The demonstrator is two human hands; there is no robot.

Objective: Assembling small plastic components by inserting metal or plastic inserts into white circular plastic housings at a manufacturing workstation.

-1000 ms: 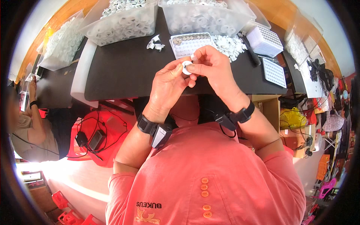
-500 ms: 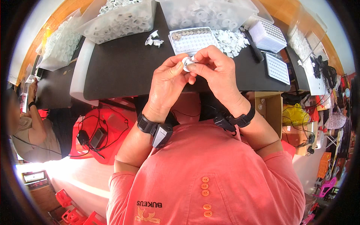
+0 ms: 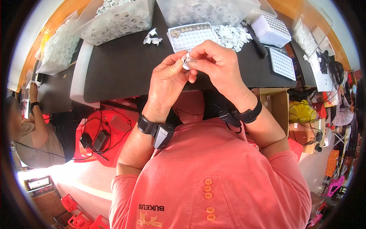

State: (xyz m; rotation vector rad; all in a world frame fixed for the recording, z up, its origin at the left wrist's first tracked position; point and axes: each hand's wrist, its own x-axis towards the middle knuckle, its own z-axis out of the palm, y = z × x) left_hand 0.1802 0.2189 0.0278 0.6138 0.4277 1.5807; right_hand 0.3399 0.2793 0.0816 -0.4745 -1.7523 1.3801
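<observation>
Dark and matte, the bench (image 3: 126, 72) runs across the upper part of the view, with an orange wall behind it and clutter of boxes and cables off to the right. Both hands meet above its near edge. The left hand (image 3: 166, 82) and the right hand (image 3: 217, 65) pinch a small white part (image 3: 187, 61) between their fingertips, each grip narrow and closed on that piece, which sits in the air just in front of the bench edge rather than on it. Each wrist wears a black band with a small device clipped to it.

Just behind the hands lies a white grid tray (image 3: 192, 36), its far rows filled with small round grey pieces. Right beside it sits a loose heap of white parts (image 3: 232, 35). A few more white pieces (image 3: 152, 38) lie apart to the left of the tray. Farther right are a stack of white grid trays (image 3: 270, 29) and a flat white grid tray (image 3: 282, 63), with a black pen-like tool (image 3: 257, 40) between the heap and the stack. Clear bags of white rings (image 3: 118, 19) line the back of the bench.

At the left rim another person's arm (image 3: 36, 126) shows, well apart from the hands at work. A red stool (image 3: 99, 133) with black cables stands under the bench.
</observation>
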